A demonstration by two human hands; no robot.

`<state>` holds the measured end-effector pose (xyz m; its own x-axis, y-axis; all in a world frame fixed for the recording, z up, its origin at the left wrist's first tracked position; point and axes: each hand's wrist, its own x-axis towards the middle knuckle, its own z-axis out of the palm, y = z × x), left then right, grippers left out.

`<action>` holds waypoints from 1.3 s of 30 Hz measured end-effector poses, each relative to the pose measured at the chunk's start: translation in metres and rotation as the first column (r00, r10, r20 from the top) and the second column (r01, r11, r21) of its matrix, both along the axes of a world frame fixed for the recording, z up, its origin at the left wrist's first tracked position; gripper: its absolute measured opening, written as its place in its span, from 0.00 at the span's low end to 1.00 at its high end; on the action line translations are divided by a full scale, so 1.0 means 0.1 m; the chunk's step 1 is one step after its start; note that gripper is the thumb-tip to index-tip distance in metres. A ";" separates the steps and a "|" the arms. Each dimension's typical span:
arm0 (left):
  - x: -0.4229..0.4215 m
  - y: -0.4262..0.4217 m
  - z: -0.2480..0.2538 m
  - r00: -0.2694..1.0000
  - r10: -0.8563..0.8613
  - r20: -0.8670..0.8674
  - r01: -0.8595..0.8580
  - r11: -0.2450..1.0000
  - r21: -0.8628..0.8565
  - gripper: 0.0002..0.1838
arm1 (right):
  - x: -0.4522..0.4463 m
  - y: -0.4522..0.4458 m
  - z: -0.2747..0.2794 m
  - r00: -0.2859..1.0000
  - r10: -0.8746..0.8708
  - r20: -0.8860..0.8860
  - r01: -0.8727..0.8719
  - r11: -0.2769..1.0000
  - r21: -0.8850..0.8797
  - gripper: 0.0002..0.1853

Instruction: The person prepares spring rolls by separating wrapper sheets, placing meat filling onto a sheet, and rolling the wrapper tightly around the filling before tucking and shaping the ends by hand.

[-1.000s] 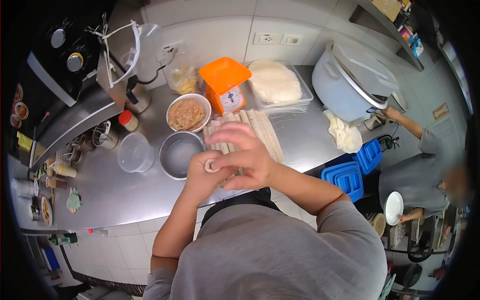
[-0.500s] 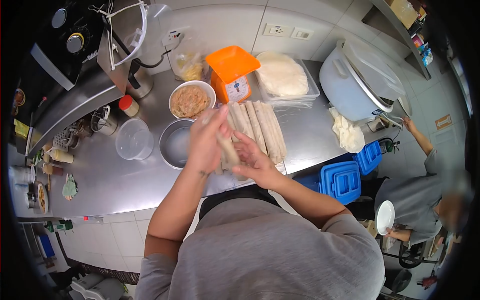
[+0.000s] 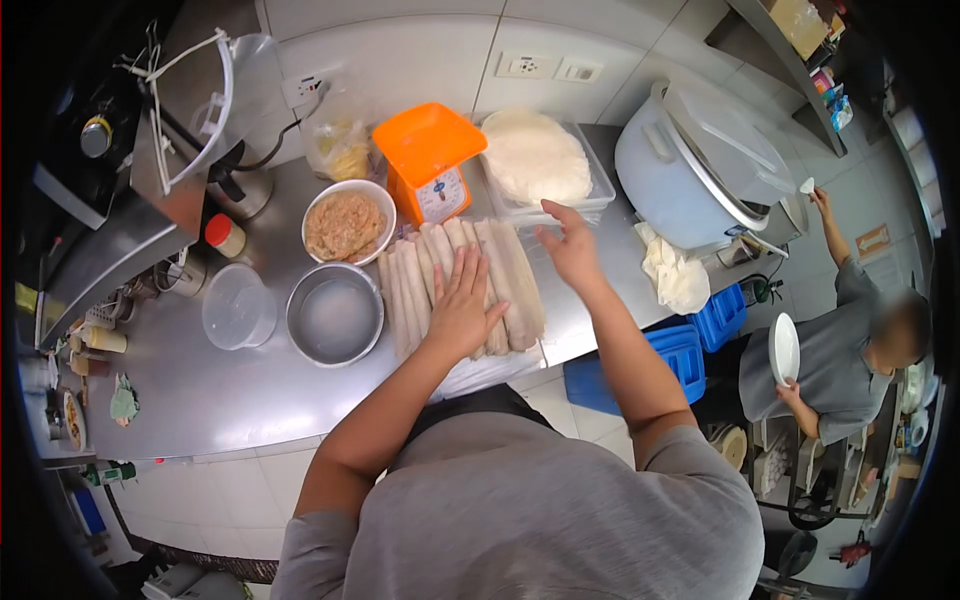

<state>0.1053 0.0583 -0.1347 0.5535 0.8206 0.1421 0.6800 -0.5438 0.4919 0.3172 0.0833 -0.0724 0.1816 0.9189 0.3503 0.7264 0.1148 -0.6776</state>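
My left hand (image 3: pixel 462 308) lies with fingers spread on a row of long pale rolls (image 3: pixel 519 285) on the steel counter. My right hand (image 3: pixel 572 245) is raised to the right of the rolls, fingers apart and holding nothing. It is near the clear tray (image 3: pixel 601 193) that bears a stack of thin round white wrappers (image 3: pixel 536 158). Left of the rolls are a white bowl of minced filling (image 3: pixel 347 224) and a round metal pan (image 3: pixel 334 314) with cloudy liquid. An orange scale (image 3: pixel 428 146) stands behind the rolls.
A clear round tub (image 3: pixel 240 307) and red-lidded jar (image 3: pixel 225 235) are left. To the right are a large lidded container (image 3: pixel 680 165), a crumpled cloth (image 3: pixel 673 270) and blue bins (image 3: pixel 676 362). Another person (image 3: pixel 822 350) at far right holds a white plate (image 3: pixel 785 349).
The roll between my hands has left them. My left hand has come down flat onto the row, and my right hand has moved right toward the wrappers. The other person's raised hand has lifted away.
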 end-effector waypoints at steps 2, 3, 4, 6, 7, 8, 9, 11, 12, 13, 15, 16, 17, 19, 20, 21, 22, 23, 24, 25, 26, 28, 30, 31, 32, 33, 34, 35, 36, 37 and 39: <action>0.02 0.01 0.11 1.000 0.029 -0.011 -0.029 1.000 0.011 0.48 | 0.32 0.36 -0.09 0.999 -0.032 0.004 0.033 0.997 -0.067 0.19; 0.02 -0.02 0.21 0.998 0.058 0.030 -0.059 0.998 0.013 0.48 | 0.45 0.56 -0.17 0.999 -0.023 0.049 0.025 0.998 -0.053 0.19; 0.04 -0.03 0.25 0.994 0.090 0.069 -0.091 0.996 0.012 0.49 | 0.57 0.77 -0.27 0.996 -0.012 0.094 0.016 0.999 -0.041 0.19; 0.05 -0.06 0.19 0.998 0.056 0.012 -0.055 0.998 -0.022 0.49 | 0.74 1.21 -0.53 0.981 0.020 0.192 -0.015 1.000 -0.025 0.18; 0.06 -0.07 0.17 0.999 0.040 -0.016 -0.041 0.998 -0.044 0.50 | 0.79 1.41 -0.66 0.967 0.043 0.249 -0.038 0.999 -0.025 0.18; 0.06 -0.06 0.16 0.999 0.040 -0.024 -0.042 0.996 -0.079 0.49 | 0.82 1.59 -0.79 0.950 0.067 0.305 -0.064 0.998 -0.022 0.18; 0.05 -0.04 0.22 0.999 0.041 -0.006 -0.042 0.991 -0.128 0.49 | 0.83 1.71 -0.89 0.938 0.082 0.336 -0.069 0.996 -0.050 0.17; 0.02 -0.03 0.37 0.998 0.046 0.034 -0.037 0.972 -0.231 0.49 | 0.83 1.87 -1.03 0.910 0.116 0.398 -0.077 0.991 -0.114 0.15; 0.00 -0.04 0.40 0.989 0.104 0.103 -0.079 0.973 -0.219 0.48 | 0.87 1.96 -1.05 0.886 0.144 0.441 -0.083 0.985 -0.154 0.14; -0.03 -0.07 0.42 0.973 0.155 0.170 -0.117 0.970 -0.212 0.46 | 0.91 2.04 -1.03 0.861 0.169 0.480 -0.082 0.977 -0.198 0.13; -0.12 -0.12 0.45 0.939 0.229 0.258 -0.174 0.960 -0.221 0.44 | 1.02 2.12 -1.06 0.890 0.188 0.416 -0.113 0.974 -0.198 0.11; -0.17 -0.13 0.45 0.924 0.257 0.282 -0.195 0.954 -0.229 0.43 | 1.14 2.15 -1.07 0.932 0.183 0.314 -0.144 0.979 -0.146 0.10; -0.18 -0.14 0.47 0.907 0.285 0.310 -0.217 0.947 -0.237 0.41 | 1.25 2.21 -1.07 0.960 0.184 0.210 -0.169 0.982 -0.089 0.10; -0.15 -0.11 0.55 0.849 0.350 0.397 -0.286 0.934 -0.213 0.34 | 1.49 2.42 -0.97 0.995 0.103 0.018 -0.104 0.987 0.122 0.10; -0.14 -0.07 0.58 0.832 0.358 0.424 -0.293 0.932 -0.212 0.33 | 1.62 2.53 -0.89 0.990 0.079 -0.115 -0.066 0.992 0.110 0.11; -0.10 -0.03 0.61 0.816 0.363 0.449 -0.298 0.931 -0.211 0.32 | 1.67 2.53 -0.60 0.992 0.033 -0.123 -0.031 0.999 0.023 0.11; -0.03 0.02 0.66 0.815 0.357 0.456 -0.331 0.933 -0.139 0.28 | 1.68 2.46 -0.14 0.992 -0.016 -0.128 0.008 0.998 -0.064 0.11; 0.05 0.08 0.70 0.786 0.355 0.506 -0.306 0.935 -0.180 0.27 | 1.65 2.37 0.20 0.940 0.069 -0.333 -0.092 0.994 -0.054 0.10; 0.16 0.15 0.75 0.755 0.353 0.553 -0.276 0.935 -0.220 0.27 | 1.61 2.27 0.50 0.840 0.146 -0.523 -0.186 0.982 -0.024 0.09; 0.27 0.21 0.79 0.720 0.353 0.597 -0.243 0.935 -0.260 0.26 | 1.58 2.13 0.78 0.805 0.181 -0.564 -0.256 0.965 -0.055 0.09; 0.41 0.28 0.76 0.676 0.325 0.662 -0.158 0.941 -0.300 0.26 | 1.55 1.96 1.03 0.767 0.213 -0.605 -0.326 0.942 -0.082 0.09; 0.74 0.40 0.80 0.582 0.283 0.762 0.064 0.918 -0.390 0.34 | 1.45 1.58 1.33 0.659 0.275 -0.700 -0.465 0.880 -0.092 0.11; 1.09 0.48 0.82 0.581 0.249 0.775 0.065 0.935 -0.348 0.42 | 1.33 1.17 1.42 0.509 0.324 -0.798 -0.594 0.803 -0.053 0.16; 1.23 0.48 0.84 0.563 0.200 0.802 0.125 0.939 -0.321 0.44 | 1.32 1.00 1.37 0.463 0.302 -0.833 -0.630 0.773 -0.070 0.19; 1.35 0.48 0.86 0.541 0.149 0.828 0.183 0.940 -0.289 0.46 | 1.33 0.86 1.30 0.416 0.281 -0.865 -0.667 0.741 -0.080 0.22; 1.45 0.46 0.88 0.515 0.098 0.851 0.242 0.936 -0.254 0.48 | 1.34 0.74 1.25 0.370 0.255 -0.893 -0.701 0.708 -0.089 0.25; 1.53 0.39 0.90 0.499 0.086 0.863 0.253 0.937 -0.239 0.46 | 1.35 0.63 1.19 0.308 0.204 -0.929 -0.704 0.706 -0.078 0.26; 1.59 0.30 0.92 0.483 0.071 0.873 0.266 0.938 -0.223 0.44 | 1.37 0.53 1.14 0.242 0.152 -0.958 -0.705 0.706 -0.066 0.27; 1.64 0.25 0.93 0.467 0.054 0.883 0.282 0.937 -0.207 0.42 | 1.38 0.43 1.08 0.174 0.099 -0.980 -0.703 0.709 -0.053 0.27; 1.66 0.23 0.92 0.429 0.205 0.880 0.338 0.867 -0.367 0.39 | 1.39 0.33 1.04 0.124 0.117 -0.985 -0.650 0.760 0.009 0.28; 1.67 0.19 0.81 0.382 0.504 0.775 0.449 0.631 -0.632 0.35 | 1.37 0.12 0.92 0.027 0.158 -0.987 -0.527 0.841 0.120 0.29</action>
<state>0.2724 0.0777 -0.0534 0.4654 0.8807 -0.0881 -0.3816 0.2895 0.8778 0.4539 0.0951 0.0195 -0.1822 0.9827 -0.0318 -0.6160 -0.1393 -0.7753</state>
